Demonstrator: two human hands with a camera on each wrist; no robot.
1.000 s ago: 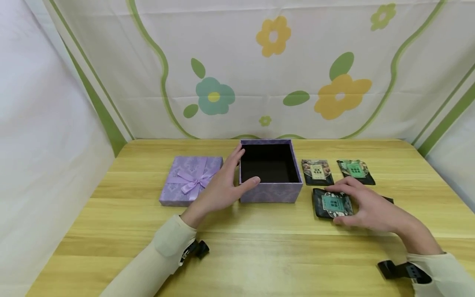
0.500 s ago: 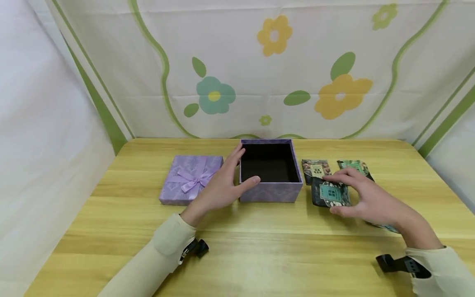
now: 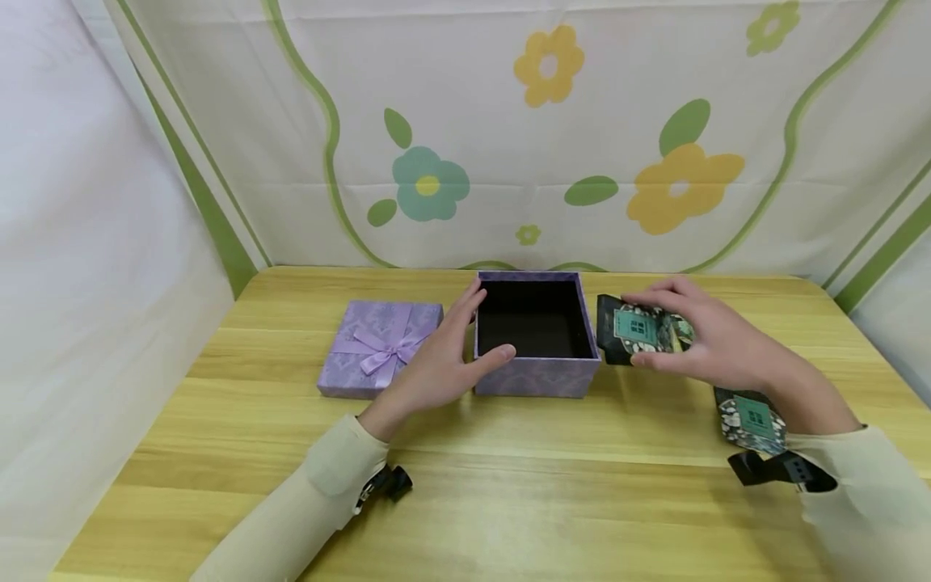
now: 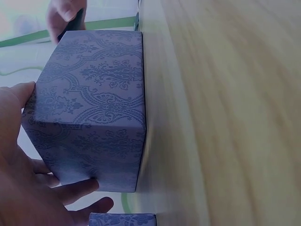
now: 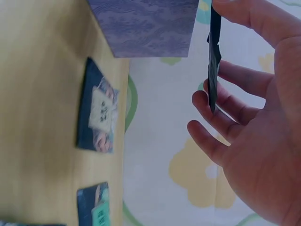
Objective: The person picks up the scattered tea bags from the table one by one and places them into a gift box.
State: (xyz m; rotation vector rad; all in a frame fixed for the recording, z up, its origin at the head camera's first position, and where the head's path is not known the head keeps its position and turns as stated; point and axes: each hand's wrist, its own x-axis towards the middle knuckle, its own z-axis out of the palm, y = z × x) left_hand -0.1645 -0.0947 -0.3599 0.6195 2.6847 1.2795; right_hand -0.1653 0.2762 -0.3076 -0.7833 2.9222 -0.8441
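An open purple box point(image 3: 534, 378) with a dark inside stands mid-table. My left hand point(image 3: 454, 356) rests against its near left corner, fingers straight along the left wall and thumb on the front rim; the left wrist view shows the patterned box point(image 4: 94, 108) beside the left hand point(image 4: 28, 188). My right hand point(image 3: 655, 335) pinches a dark packet point(image 3: 631, 325) with a teal label, lifted off the table just right of the box. In the right wrist view the packet point(image 5: 214, 61) is edge-on between the thumb and fingers of my right hand point(image 5: 254, 117).
The purple lid point(image 3: 381, 347) with a ribbon bow lies left of the box. A similar packet point(image 3: 752, 419) lies by my right wrist. Two more packets point(image 5: 99, 113) point(image 5: 94, 207) lie on the wooden table point(image 3: 509, 485) beyond the box. A flowered cloth backs the table.
My right hand has lifted the teal-labelled packet off the table and carried it up and left, beside the box. A packet by the wrist is now uncovered. The left hand stayed put.
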